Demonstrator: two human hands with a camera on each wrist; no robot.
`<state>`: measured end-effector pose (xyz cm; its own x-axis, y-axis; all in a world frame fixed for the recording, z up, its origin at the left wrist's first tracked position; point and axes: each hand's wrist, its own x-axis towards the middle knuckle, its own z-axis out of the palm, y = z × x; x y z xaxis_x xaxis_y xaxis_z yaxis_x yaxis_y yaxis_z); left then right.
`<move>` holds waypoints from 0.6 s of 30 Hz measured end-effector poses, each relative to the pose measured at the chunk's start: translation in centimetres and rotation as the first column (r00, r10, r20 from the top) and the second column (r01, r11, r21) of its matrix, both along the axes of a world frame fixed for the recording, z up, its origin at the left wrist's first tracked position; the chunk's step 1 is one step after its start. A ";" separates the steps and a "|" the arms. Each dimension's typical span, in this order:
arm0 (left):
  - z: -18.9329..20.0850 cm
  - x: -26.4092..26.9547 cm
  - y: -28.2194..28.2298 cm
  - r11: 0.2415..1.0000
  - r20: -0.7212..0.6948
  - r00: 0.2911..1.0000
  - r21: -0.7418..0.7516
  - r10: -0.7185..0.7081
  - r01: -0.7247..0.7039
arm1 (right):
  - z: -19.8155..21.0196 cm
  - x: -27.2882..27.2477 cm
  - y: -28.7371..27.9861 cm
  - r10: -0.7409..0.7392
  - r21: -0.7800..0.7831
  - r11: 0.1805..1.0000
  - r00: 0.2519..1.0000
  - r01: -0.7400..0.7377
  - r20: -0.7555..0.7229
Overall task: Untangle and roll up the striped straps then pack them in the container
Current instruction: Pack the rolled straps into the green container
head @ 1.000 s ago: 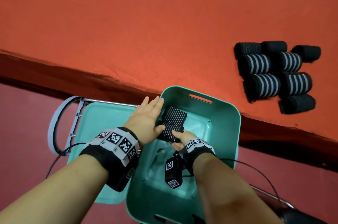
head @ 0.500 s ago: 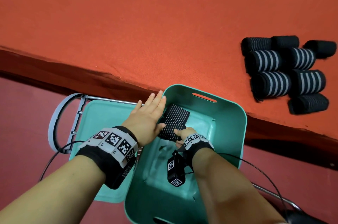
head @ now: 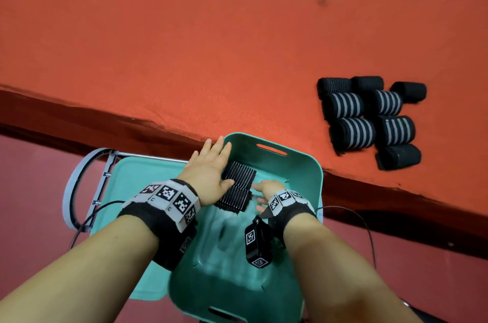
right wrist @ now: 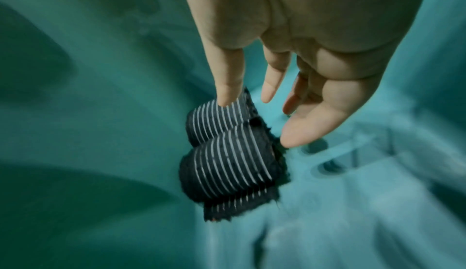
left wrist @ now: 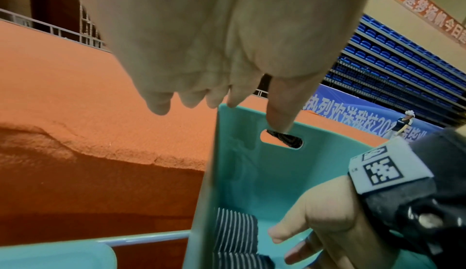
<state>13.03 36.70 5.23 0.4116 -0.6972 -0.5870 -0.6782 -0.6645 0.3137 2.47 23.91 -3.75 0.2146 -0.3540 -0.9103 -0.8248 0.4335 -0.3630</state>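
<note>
Two rolled black straps with thin white stripes lie side by side on the floor of the teal container [head: 303, 164], the far roll [head: 239, 176] and the near roll [head: 233, 200]. My left hand [head: 208, 169] lies flat with straight fingers over the container's left rim, beside the rolls. My right hand [head: 266, 189] is inside the container just right of the rolls and holds nothing. In the right wrist view its fingers [right wrist: 312, 121] are spread and straight, and one fingertip reaches the far roll [right wrist: 216, 117] behind the near roll [right wrist: 227, 165]. The left wrist view shows the rolls [left wrist: 234, 229] low against the container wall [left wrist: 242, 173].
Several more rolled straps [head: 369, 122] lie grouped on the orange surface to the right. A teal lid [head: 137, 190] with a grey loop handle [head: 71, 190] lies left of the container. Cables trail from both wrists.
My right hand has let go of the near roll and drawn a little to the right with its fingers spread. The left hand stays flat at the rim.
</note>
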 end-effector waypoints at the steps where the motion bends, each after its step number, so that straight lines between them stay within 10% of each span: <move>1: 0.6 -0.2 -0.2 1.000 0.005 1.000 -0.014 0.003 -0.003 | 1.1 -0.3 -0.2 -0.027 0.004 1.000 1.000 0.027 0.012; 18: 9.0 -6.5 -9.7 0.972 0.120 0.983 -0.173 -0.140 0.159 | 16.0 -9.1 -10.7 -0.200 -0.132 0.957 0.917 0.259 0.346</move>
<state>6.57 27.02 14.25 0.3479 -0.8461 -0.4038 -0.8015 -0.4918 0.3401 -6.67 13.20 12.23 0.3822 -0.5734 -0.7246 -0.5333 0.5034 -0.6798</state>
